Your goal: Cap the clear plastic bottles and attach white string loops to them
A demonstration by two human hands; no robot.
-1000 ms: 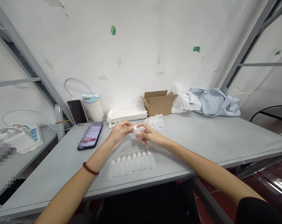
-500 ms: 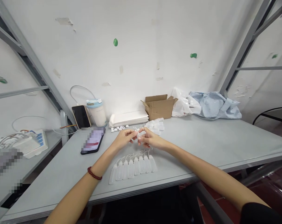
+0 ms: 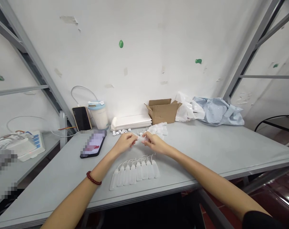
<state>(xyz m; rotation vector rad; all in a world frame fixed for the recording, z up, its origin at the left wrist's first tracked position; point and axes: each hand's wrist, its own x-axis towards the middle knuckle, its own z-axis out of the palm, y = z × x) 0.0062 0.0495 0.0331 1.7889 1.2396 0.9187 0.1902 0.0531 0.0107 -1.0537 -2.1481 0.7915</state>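
Note:
My left hand and my right hand meet above the middle of the table, fingers pinched. Between them, lying roughly sideways, is a small translucent plastic bottle. The right fingers close round its body, and the left fingertips pinch at its left end; whatever detail sits there is too small to make out. Nearer to me, several translucent squeeze bottles with thin curved spout tubes lie side by side in a row. Just behind the hands is a loose pile of similar clear bottles. Small white caps lie behind my left hand.
Along the wall stand a lidded cup, a flat white stack, an open cardboard box, a white plastic bag and a light blue cloth bag. A phone lies left; another phone leans upright beside the cup.
My hands have drawn slightly apart, and the bottle between them has turned from tilted to nearly sideways. The camera view has shifted a little.

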